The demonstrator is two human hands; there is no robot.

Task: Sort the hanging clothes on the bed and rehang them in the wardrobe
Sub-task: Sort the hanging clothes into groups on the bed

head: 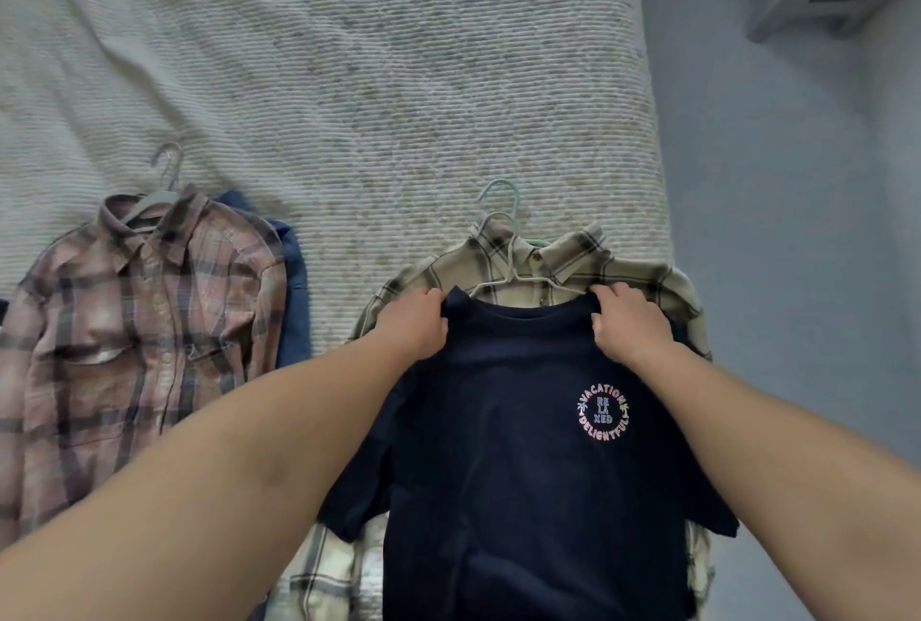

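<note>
Left hand and right hand each pinch a shoulder of the navy T-shirt; beneath the grip, a cream plaid shirt on hangers.

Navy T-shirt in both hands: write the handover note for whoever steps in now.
Left hand and right hand each grip a shoulder of the navy printed T-shirt, lying over the cream plaid shirt on its hanger.
Pink plaid shirt, on a hanger, lies left on the white bedspread, over a blue garment.
Done: two piles started.
Left: finish sorting, rehang everything in the wardrobe.
</note>
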